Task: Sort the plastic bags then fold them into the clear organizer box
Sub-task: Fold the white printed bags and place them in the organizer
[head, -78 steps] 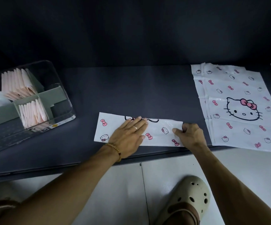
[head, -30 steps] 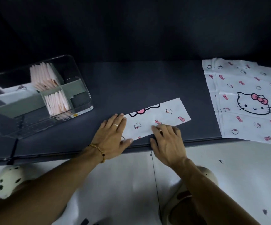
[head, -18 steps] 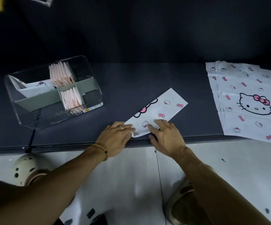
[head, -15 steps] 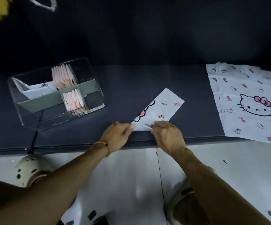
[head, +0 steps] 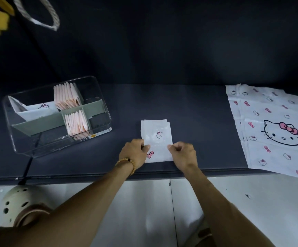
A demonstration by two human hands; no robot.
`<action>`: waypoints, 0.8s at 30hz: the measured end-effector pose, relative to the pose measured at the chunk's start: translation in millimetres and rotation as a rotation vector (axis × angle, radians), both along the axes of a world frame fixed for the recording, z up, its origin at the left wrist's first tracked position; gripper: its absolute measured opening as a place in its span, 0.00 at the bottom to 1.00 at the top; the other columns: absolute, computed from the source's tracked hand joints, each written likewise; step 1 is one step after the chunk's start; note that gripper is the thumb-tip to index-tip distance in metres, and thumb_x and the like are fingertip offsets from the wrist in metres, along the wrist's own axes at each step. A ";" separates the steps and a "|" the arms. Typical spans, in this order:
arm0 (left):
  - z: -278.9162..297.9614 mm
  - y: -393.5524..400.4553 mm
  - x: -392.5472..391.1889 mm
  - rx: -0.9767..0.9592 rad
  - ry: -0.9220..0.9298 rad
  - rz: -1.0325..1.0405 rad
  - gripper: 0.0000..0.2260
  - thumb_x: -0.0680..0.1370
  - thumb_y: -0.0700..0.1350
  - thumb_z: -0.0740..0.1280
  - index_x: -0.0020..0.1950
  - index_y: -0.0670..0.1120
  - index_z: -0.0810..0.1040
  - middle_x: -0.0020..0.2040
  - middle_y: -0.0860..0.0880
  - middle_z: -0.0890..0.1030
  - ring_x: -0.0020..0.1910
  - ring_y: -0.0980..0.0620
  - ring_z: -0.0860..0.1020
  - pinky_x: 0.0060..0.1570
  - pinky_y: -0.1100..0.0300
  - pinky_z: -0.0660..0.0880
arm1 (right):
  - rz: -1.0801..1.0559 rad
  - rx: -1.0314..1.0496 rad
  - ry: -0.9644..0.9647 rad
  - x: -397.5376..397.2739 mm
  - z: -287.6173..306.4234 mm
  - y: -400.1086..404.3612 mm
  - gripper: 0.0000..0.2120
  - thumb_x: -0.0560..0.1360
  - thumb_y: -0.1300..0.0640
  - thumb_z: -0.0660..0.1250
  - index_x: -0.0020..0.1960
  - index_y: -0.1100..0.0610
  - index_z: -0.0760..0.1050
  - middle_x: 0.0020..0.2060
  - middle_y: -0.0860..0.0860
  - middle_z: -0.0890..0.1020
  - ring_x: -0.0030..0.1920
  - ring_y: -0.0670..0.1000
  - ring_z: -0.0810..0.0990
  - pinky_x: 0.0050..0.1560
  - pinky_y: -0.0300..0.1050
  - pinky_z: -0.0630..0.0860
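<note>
A white plastic bag [head: 156, 138] printed with small cat faces and pink bows lies folded into a short rectangle near the front edge of the dark table [head: 189, 111]. My left hand [head: 133, 152] pinches its left edge and my right hand [head: 183, 154] pinches its right edge, fingers curled. The clear organizer box [head: 16, 145] stands at the left, with grey dividers, folded pink bags in two compartments and a folded white bag in another. A stack of flat white cat-print bags [head: 276, 129] lies at the right.
The flat bags overhang the table's front edge at the right. A white tiled floor [head: 153, 211] lies below, with a beige clog [head: 19, 205] at the lower left. A yellow object with a white rope loop [head: 37, 15] hangs at the top left.
The long folded strip was turned from lying sideways to pointing away from me, then folded over on itself into a short rectangle. Both hands went from pressing flat to pinching its side edges.
</note>
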State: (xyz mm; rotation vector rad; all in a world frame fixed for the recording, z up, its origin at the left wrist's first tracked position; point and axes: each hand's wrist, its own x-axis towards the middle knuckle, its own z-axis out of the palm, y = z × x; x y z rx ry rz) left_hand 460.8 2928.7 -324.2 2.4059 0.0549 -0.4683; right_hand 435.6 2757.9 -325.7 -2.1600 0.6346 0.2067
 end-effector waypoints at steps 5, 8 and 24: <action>-8.6 -9.3 4.2 0.121 -0.024 0.062 0.16 0.77 0.53 0.64 0.32 0.48 0.67 0.37 0.48 0.77 0.40 0.44 0.77 0.37 0.58 0.71 | 0.038 -0.159 0.020 8.3 -2.3 1.8 0.11 0.76 0.53 0.67 0.38 0.57 0.79 0.32 0.52 0.81 0.34 0.50 0.78 0.36 0.37 0.71; -10.3 -9.0 5.5 0.195 -0.070 0.081 0.11 0.72 0.53 0.66 0.35 0.50 0.72 0.39 0.50 0.79 0.40 0.47 0.77 0.37 0.59 0.72 | 0.105 -0.254 -0.015 12.8 -4.5 3.6 0.10 0.77 0.52 0.67 0.40 0.57 0.75 0.34 0.51 0.81 0.35 0.52 0.79 0.38 0.40 0.73; -29.6 10.2 -7.5 0.438 -0.414 -0.428 0.24 0.82 0.52 0.54 0.76 0.44 0.61 0.76 0.46 0.60 0.76 0.44 0.55 0.73 0.51 0.54 | 0.392 -0.730 -0.304 -34.8 -29.5 7.7 0.24 0.79 0.50 0.53 0.68 0.64 0.71 0.66 0.60 0.74 0.66 0.61 0.72 0.62 0.57 0.71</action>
